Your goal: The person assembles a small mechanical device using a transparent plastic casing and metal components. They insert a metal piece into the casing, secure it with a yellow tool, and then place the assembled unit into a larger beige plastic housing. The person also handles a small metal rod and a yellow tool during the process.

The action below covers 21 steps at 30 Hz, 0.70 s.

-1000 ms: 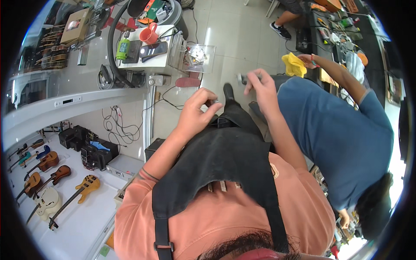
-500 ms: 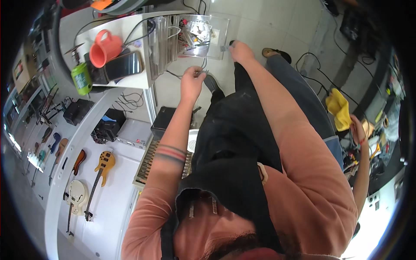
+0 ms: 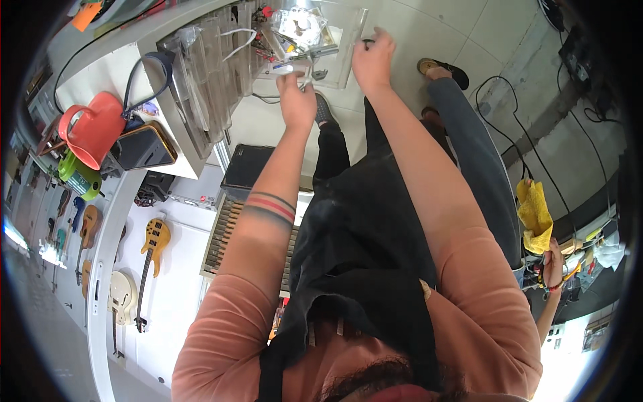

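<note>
My left hand [image 3: 297,102] is at the near edge of a clear plastic drawer [image 3: 347,63], slightly smeared by motion. A small metal part [image 3: 320,75] shows at its fingertips, its kind unclear. My right hand [image 3: 372,61] hovers just right of the drawer, its fingers apart and blurred. Something small and dark [image 3: 368,44] shows among those fingers; I cannot tell whether it is a ring or a loose piece. Inside the drawer lie a pale round piece [image 3: 299,28], several thin tools and small red and blue items.
Left of the drawer, a white cabinet [image 3: 100,74] holds a red mug [image 3: 94,130], a phone [image 3: 146,147] and a green bottle-like object [image 3: 79,174]. Guitars [image 3: 155,244] stand lower left. At right, another person's hand [image 3: 553,264] is beside a yellow cloth [image 3: 534,214]; black cables [image 3: 499,80] lie on the floor.
My view has shifted, and the cabinet and drawer sit farther up and left. My left hand has moved up to the drawer's edge. My right hand's fingers have spread; its clear piece no longer shows.
</note>
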Each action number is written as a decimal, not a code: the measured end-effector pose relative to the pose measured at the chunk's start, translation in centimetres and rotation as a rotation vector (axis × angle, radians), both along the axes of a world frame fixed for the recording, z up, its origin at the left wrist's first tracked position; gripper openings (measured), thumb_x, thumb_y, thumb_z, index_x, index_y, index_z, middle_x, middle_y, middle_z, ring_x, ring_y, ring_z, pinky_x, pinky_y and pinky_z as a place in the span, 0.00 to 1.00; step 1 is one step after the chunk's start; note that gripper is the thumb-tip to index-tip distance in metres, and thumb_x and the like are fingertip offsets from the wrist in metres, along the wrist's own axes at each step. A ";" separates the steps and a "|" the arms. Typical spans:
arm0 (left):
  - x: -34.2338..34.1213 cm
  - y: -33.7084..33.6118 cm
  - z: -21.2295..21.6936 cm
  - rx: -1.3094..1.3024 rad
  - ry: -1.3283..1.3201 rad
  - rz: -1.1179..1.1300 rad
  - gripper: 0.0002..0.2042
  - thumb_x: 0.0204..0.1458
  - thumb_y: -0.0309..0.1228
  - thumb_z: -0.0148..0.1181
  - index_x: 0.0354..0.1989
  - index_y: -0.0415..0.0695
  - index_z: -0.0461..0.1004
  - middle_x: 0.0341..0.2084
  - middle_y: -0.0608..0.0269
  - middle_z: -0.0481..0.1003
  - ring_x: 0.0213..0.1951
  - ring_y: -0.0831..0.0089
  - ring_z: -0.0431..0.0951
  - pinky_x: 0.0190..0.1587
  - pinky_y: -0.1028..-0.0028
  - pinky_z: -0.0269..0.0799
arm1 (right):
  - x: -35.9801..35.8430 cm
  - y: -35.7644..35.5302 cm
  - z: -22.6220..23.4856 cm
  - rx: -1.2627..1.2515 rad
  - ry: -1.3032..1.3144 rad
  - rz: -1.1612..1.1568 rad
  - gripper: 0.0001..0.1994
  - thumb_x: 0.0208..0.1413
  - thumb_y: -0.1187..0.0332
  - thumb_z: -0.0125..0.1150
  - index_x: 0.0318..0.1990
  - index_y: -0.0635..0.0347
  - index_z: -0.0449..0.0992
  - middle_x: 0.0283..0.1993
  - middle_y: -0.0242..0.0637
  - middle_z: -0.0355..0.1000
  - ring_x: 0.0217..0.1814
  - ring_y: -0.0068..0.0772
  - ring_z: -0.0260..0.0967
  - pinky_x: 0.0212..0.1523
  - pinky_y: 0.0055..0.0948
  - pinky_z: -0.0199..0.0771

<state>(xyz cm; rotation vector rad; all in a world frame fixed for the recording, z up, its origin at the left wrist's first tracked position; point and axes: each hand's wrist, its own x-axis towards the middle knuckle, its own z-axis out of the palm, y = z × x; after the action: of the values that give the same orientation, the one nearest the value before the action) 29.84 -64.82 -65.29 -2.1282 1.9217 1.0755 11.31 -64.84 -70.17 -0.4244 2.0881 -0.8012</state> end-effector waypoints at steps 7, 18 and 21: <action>1.3 2.7 3.1 0.012 0.070 0.076 0.23 0.55 0.19 0.65 0.60 0.42 0.71 0.65 0.49 0.62 0.48 0.58 0.80 0.53 0.63 0.79 | 5.8 -6.2 3.7 0.160 -0.250 -0.157 0.46 0.49 0.77 0.60 0.75 0.84 0.44 0.72 0.77 0.53 0.79 0.74 0.49 0.81 0.53 0.50; 7.4 7.6 7.5 0.427 0.169 0.187 0.12 0.64 0.29 0.62 0.51 0.37 0.78 0.39 0.58 0.81 0.36 0.70 0.80 0.43 0.67 0.81 | 6.1 -9.8 -2.7 -0.264 -0.186 1.238 0.19 0.62 0.59 0.54 0.41 0.65 0.87 0.48 0.55 0.83 0.54 0.61 0.80 0.55 0.52 0.79; 8.3 7.4 10.5 0.538 0.159 0.169 0.14 0.63 0.30 0.64 0.53 0.37 0.79 0.40 0.58 0.82 0.37 0.70 0.81 0.44 0.69 0.79 | 1.4 -7.1 -0.4 -0.017 -0.174 1.107 0.16 0.60 0.66 0.53 0.42 0.67 0.86 0.46 0.58 0.82 0.51 0.63 0.80 0.55 0.53 0.78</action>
<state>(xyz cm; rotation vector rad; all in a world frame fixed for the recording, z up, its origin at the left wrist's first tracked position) 38.16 -57.45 -54.78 -1.9576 1.3050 1.6149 12.67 -71.91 -70.55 -1.2974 1.3484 -0.1661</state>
